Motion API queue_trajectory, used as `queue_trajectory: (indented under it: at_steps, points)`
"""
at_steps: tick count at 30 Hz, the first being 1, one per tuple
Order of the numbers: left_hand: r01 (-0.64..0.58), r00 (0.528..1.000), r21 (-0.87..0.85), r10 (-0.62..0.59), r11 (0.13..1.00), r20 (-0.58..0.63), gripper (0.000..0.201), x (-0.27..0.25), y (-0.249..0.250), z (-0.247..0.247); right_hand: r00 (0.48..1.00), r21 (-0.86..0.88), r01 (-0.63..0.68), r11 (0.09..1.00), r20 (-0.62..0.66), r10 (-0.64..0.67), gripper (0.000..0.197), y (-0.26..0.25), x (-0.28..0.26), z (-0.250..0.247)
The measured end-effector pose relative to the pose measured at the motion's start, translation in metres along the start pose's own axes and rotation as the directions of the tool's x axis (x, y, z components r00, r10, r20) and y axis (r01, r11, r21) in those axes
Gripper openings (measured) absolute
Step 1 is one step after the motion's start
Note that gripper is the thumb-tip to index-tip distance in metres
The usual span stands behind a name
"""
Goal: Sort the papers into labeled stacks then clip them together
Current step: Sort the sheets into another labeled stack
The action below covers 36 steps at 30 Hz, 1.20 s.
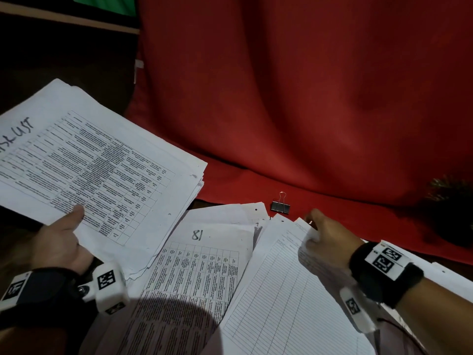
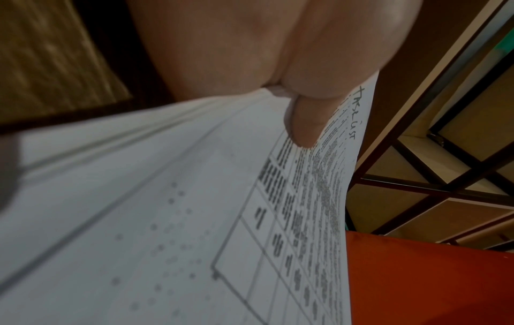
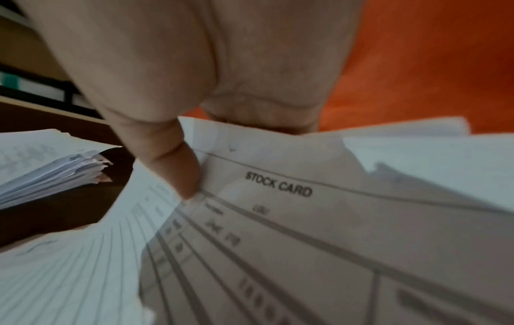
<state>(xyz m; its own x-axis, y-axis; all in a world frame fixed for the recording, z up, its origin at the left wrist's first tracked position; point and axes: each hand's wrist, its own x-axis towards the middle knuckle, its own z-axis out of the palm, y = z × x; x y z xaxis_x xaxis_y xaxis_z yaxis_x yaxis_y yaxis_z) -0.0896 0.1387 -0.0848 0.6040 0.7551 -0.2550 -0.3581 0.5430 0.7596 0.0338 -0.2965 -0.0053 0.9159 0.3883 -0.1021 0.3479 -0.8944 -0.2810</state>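
1. Left hand [image 1: 60,240] grips the task-list stack [image 1: 97,160], thumb on top, fingers beneath; stack is lifted at left, long axis running lower-left to upper-right.
2. Right hand [image 1: 326,237] pinches the stock card sheets [image 1: 289,290] at their far edge; sheets run toward camera.
3. Sheet marked 81 [image 1: 204,257] lies flat between both.
4. Binder clip [image 1: 280,206] sits on red cloth [image 1: 294,111], handle up, just beyond the papers.
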Motion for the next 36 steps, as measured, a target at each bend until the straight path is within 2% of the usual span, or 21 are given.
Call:
queue_trajectory:
  at_steps: [3,5,7,9,11,16,18,20,22,24,25,29,32,36]
  points:
    - [0.047,0.997,-0.030,-0.045,0.998,0.070,0.017,0.007,0.002,-0.007,0.990,-0.110,0.062,0.992,0.132,-0.047,0.013,-0.004,0.001,-0.006]
    - [0.039,0.994,0.022,-0.041,0.999,0.098,0.029,0.008,0.001,-0.007,0.984,-0.191,0.101,0.976,0.166,-0.070,0.020,-0.010,0.004,-0.017]
    - [0.015,0.995,0.025,-0.018,1.000,0.093,0.041,0.005,-0.001,-0.005,0.982,-0.219,0.142,0.965,0.153,-0.110,0.020,-0.022,0.008,-0.036]
    - [-0.049,0.994,0.031,0.045,0.998,0.104,0.040,0.002,-0.001,-0.003,0.977,-0.268,0.207,0.941,0.112,-0.183,0.018,-0.041,0.010,-0.062]
    - [-0.043,0.993,0.037,0.038,0.998,0.109,0.039,-0.005,0.000,0.003,0.967,-0.301,0.255,0.919,0.084,-0.241,0.021,-0.067,0.010,-0.090]
    - [-0.064,0.992,0.086,0.054,0.994,0.114,0.038,-0.009,0.000,0.007,0.930,-0.415,0.359,0.836,0.088,-0.356,0.013,-0.150,0.007,-0.145]
    - [-0.071,0.989,0.085,0.059,0.994,0.132,0.039,-0.012,0.001,0.009,0.897,-0.470,0.418,0.777,0.079,-0.434,0.011,-0.190,0.011,-0.153]
    - [-0.080,0.987,0.085,0.067,0.993,0.145,0.039,-0.014,0.001,0.011,0.846,-0.490,0.481,0.727,0.042,-0.531,0.019,-0.227,0.018,-0.154]
    - [-0.101,0.983,0.098,0.084,0.990,0.162,0.038,-0.014,0.000,0.010,0.822,-0.530,0.489,0.693,0.012,-0.570,0.023,-0.258,0.029,-0.149]
    - [-0.102,0.980,0.120,0.079,0.988,0.183,0.036,-0.014,-0.001,0.010,0.818,-0.590,0.458,0.665,-0.012,-0.575,0.010,-0.286,0.040,-0.141]
    - [-0.100,0.978,0.135,0.073,0.986,0.194,0.034,-0.015,-0.002,0.010,0.816,-0.612,0.445,0.654,-0.023,-0.577,0.012,-0.299,0.044,-0.136]
    - [-0.106,0.966,0.178,0.059,0.978,0.252,0.030,-0.018,-0.004,0.013,0.787,-0.701,0.420,0.577,-0.036,-0.616,0.040,-0.337,0.065,-0.117]
    - [-0.120,0.955,0.200,0.058,0.972,0.292,0.022,-0.024,0.001,0.015,0.795,-0.703,0.423,0.571,-0.015,-0.607,0.052,-0.355,0.074,-0.107]
    - [-0.141,0.935,0.202,0.063,0.969,0.348,0.022,-0.031,0.005,0.017,0.792,-0.707,0.400,0.584,-0.054,-0.608,0.040,-0.367,0.083,-0.100]
